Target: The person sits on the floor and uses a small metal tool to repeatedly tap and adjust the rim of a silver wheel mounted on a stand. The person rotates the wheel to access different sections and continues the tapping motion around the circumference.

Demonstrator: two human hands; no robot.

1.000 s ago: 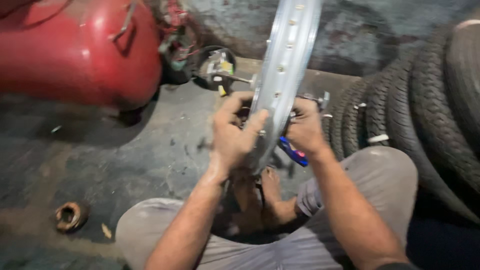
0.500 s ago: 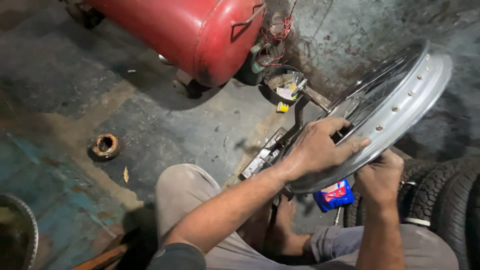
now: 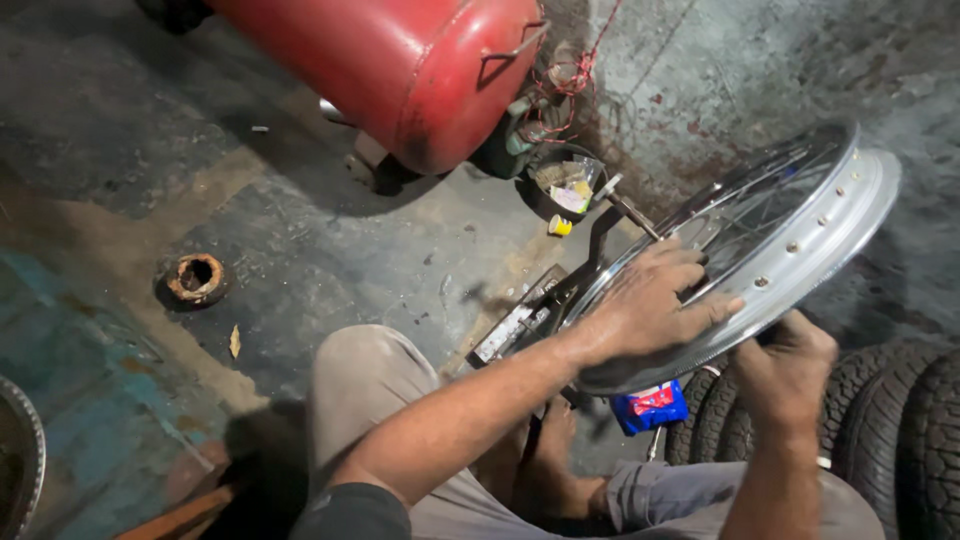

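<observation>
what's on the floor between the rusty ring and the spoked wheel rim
In the head view, mostly stained concrete floor lies between the rusty ring and the wheel rim, then a flat metal stand base beside the rim.

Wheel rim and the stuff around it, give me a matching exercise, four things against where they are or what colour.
Things:
1. wheel rim
2. tank
3. tyres
4. rusty ring

Descriptions:
A. red, at top
B. alone on the floor, left
C. black, stacked at lower right
D. silver, held by both hands

Pairs: 1-D, 2-A, 3-C, 4-B
</observation>
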